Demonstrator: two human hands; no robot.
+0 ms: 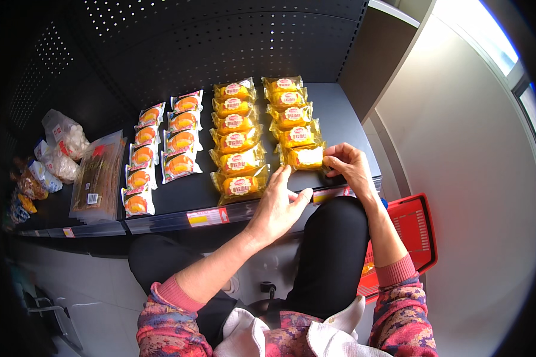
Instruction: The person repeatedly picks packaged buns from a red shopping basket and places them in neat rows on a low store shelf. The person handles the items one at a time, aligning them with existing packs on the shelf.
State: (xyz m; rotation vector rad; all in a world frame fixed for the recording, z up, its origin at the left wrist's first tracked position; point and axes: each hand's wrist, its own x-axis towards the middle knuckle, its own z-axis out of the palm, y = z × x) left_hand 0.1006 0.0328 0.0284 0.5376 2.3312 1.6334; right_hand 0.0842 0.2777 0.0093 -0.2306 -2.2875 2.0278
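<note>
My right hand (pixel 349 168) pinches the right end of the front yellow bread packet (pixel 305 158) in the rightmost row on the dark metal shelf (pixel 351 129). At that packet's left front corner, the fingertips of my left hand (pixel 279 201) rest near or against the wrapper; the fingers are apart and hold nothing. Behind this packet several like ones run back in a line towards the panel. Just to the left lies a second row of yellow bread packets (pixel 236 141), its front one close to the shelf's edge.
White and orange packets (pixel 142 155) form two rows further left, beside flat clear packs (pixel 96 176) and bagged goods (pixel 64 134). A perforated back panel (pixel 232 40) rises behind. Price labels (pixel 208 217) line the front edge. A red basket (pixel 422 236) stands right of my knee.
</note>
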